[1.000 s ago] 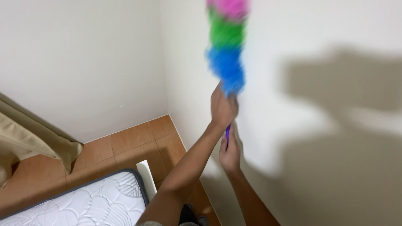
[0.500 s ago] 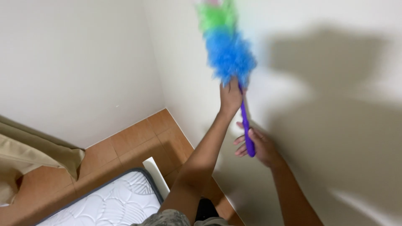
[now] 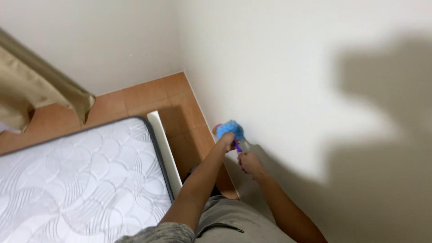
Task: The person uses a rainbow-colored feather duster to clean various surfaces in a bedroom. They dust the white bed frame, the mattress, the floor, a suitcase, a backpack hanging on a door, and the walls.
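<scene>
Just right of the frame's centre and a little below it, a fluffy feather duster with a blue head and a purple plastic handle (image 3: 231, 131) points down toward the line where the white painted wall (image 3: 288, 76) meets the brown tiled floor (image 3: 148, 96). The blue tuft sits against the base of the wall, with a hint of pink showing at its left edge, and only a short piece of the purple handle is visible between the two hands. The left hand (image 3: 227, 140) is closed around the handle just beneath the blue tuft, its forearm running down and left to the bottom centre of the frame. The right hand (image 3: 249, 161) sits slightly lower and to the right, clenched on the lower end of the handle, its forearm running to the bottom edge further right. The two hands are near each other but not touching. Below them, at the bottom centre, lies the grey fabric of the person's shorts (image 3: 225, 220). The lower left of the frame is filled by a white quilted mattress with dark grey piping (image 3: 76, 180), and a narrow white bed frame edge (image 3: 165, 150) runs along its right side, between mattress and floor. In the upper left hangs a beige curtain (image 3: 36, 85), its hem near the floor. A broad dark shadow falls across the wall on the right side.
</scene>
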